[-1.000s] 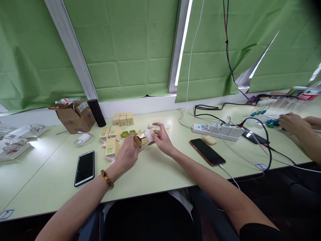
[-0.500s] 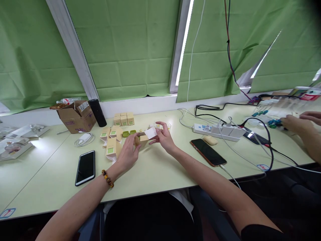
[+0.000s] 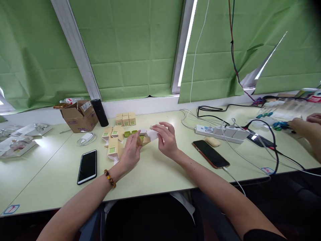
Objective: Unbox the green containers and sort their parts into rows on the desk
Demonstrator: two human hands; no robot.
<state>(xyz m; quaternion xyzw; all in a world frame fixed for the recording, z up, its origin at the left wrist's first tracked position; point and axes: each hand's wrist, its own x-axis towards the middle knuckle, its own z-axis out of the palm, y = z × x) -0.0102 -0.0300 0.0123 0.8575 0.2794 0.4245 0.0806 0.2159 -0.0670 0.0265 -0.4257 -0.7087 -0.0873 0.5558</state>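
A small tan cardboard box (image 3: pixel 145 140) is gripped on its left side by my left hand (image 3: pixel 130 149). It stands open, with a bit of green inside and a white paper flap (image 3: pixel 152 135) sticking out on the right. Just beyond that flap is my right hand (image 3: pixel 167 140), fingers stretched forward and thumb apart; whether its fingertips touch anything is hard to see. Two small green containers (image 3: pixel 127 134) sit behind my left hand. To its left are several open tan boxes (image 3: pixel 113 147) with green labels and white paper lining.
Small closed boxes (image 3: pixel 125 119) are lined up at the back. A phone (image 3: pixel 87 166) lies left, another phone (image 3: pixel 210 153) right, beside a power strip (image 3: pixel 222 132) with cables. A brown carton (image 3: pixel 79 117) and black cylinder (image 3: pixel 99 113) stand back left. Another person's hand (image 3: pixel 302 129) works far right.
My right hand has let go of the white paper, which now stands out from the box. Its fingers have moved forward and straightened. My left hand still holds the box.
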